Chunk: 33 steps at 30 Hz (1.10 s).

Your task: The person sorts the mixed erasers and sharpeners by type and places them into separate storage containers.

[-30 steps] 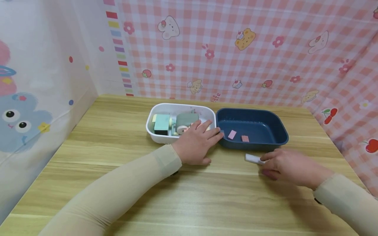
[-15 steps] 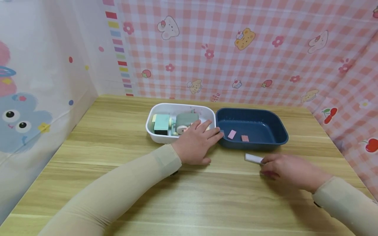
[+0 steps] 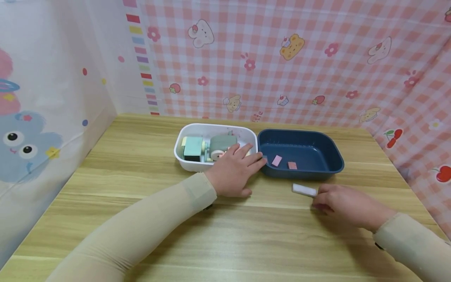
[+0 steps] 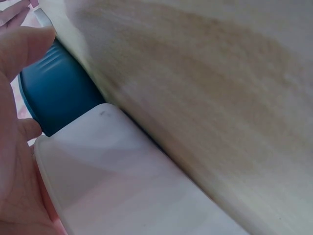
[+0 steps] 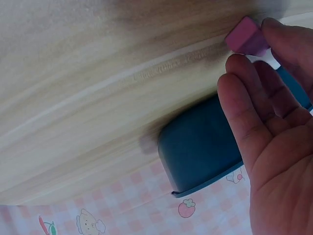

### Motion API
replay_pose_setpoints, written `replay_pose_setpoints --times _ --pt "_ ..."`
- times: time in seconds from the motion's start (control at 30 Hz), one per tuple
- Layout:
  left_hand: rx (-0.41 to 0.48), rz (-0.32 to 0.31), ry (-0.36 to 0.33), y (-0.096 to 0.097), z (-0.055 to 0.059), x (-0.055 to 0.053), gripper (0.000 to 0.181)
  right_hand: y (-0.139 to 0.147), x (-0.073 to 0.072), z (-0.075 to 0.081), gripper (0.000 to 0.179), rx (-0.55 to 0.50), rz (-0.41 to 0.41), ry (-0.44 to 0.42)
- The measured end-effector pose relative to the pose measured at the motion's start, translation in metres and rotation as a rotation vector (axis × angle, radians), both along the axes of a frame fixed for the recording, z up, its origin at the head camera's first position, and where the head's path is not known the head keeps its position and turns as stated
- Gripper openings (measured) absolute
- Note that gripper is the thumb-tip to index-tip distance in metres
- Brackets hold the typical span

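Note:
In the head view, my left hand [image 3: 234, 172] lies spread over the front right corner of a white tub [image 3: 184, 166], fingertips reaching the rim of a navy blue tub [image 3: 299, 174]. The white wall [image 4: 127, 171] fills the lower left wrist view. My right hand [image 3: 347, 203] is low over the table in front of the blue tub. In the right wrist view it pinches a small pink block [image 5: 244, 36] between thumb and fingertips; from the head view that block is hidden. A white bar [image 3: 303, 190] lies on the table right at those fingertips.
Inside the white tub are a mint green block [image 3: 193, 146] and a grey-green rounded toy [image 3: 223, 143]. Two small pieces, a pink one [image 3: 276, 160] and a salmon one [image 3: 292, 165], lie in the blue tub. A checked cloth [image 3: 267, 78] hangs behind the wooden table.
My right fingers have drawn slightly back from over the white bar, so more of its right end shows. The left hand, both tubs and the bar stay in place.

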State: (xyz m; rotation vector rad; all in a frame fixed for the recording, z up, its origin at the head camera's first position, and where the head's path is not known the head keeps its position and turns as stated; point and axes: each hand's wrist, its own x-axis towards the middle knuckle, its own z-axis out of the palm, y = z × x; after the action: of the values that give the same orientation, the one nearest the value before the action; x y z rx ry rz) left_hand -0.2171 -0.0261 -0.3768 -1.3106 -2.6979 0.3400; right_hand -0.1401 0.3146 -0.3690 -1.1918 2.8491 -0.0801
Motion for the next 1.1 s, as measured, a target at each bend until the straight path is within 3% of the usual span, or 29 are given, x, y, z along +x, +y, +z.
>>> replay_pose_setpoints --times 0.5,0.83,1.1 --pt "0.005 -0.007 0.001 -0.0003 -0.0008 -0.0002 0.096 -0.0037 0.0008 0.0 0.015 -0.031 -0.072 -0.118" --pt "-0.002 0.0 0.001 0.0002 -0.001 0.0 0.097 -0.0005 0.0022 -0.001 0.016 -0.082 -0.007 -0.129" --pt "0.002 -0.003 0.002 -0.0001 -0.0009 0.0004 0.097 -0.0045 0.0041 -0.001 0.023 -0.062 -0.068 -0.16"
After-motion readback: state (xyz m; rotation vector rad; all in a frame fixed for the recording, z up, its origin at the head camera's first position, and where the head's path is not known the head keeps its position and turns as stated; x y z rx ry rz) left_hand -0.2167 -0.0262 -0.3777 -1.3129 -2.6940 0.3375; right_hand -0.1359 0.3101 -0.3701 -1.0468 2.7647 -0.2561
